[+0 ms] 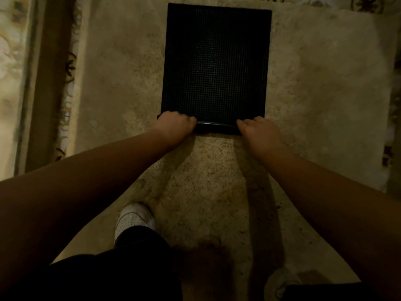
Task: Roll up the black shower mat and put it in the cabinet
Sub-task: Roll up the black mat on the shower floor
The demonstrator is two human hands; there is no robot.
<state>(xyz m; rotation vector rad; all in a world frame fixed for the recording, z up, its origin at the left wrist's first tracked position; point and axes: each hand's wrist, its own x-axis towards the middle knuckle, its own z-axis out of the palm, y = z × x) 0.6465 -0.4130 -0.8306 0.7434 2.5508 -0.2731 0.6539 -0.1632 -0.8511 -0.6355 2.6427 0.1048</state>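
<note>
Gripping the near edge of the black shower mat (pixel 214 61), flat on the carpet (pixel 314 94), my left hand (pixel 176 127) and right hand (pixel 259 132) were clenched on its first curl. It seemed pliable, light, grippy; outer corners suited holding.

No legible text, label, brand, number or sign found anywhere in the head view. The dim lighting and blur leave every surface unreadable, and no printed marking can be made out.
</note>
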